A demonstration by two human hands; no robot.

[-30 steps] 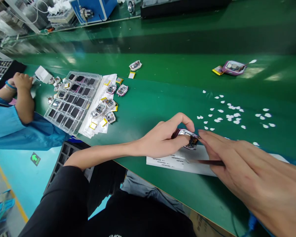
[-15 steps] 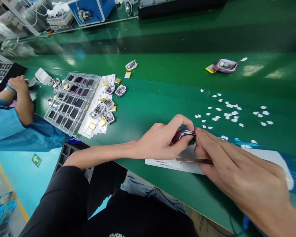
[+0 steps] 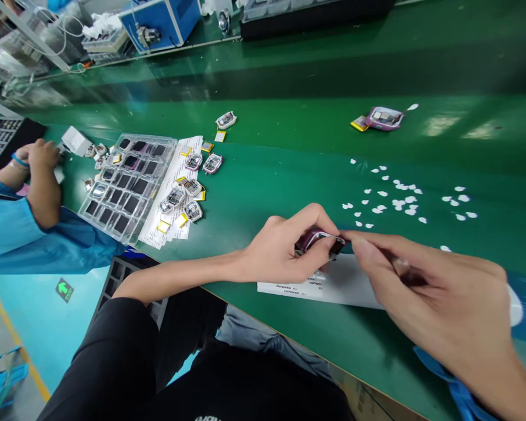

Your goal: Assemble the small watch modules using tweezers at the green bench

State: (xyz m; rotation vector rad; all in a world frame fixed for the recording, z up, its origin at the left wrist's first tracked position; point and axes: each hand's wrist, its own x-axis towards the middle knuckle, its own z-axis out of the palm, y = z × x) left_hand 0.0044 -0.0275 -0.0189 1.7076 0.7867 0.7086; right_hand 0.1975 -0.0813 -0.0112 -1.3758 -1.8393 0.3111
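Left hand [image 3: 284,251] pinches small purple watch case [image 3: 318,238] by its edges, right hand [image 3: 425,292] fingertips touching its 3 o'clock side; likely light, rigid, fragile inside.

left hand [image 3: 284,248]: pinching a small purple watch case [image 3: 318,238], tilted up over the white sheet [image 3: 333,283]
right hand [image 3: 429,298]: fingertips right at the case's edge
far left: clear tray [image 3: 127,184], co-worker's hand [image 3: 41,155]
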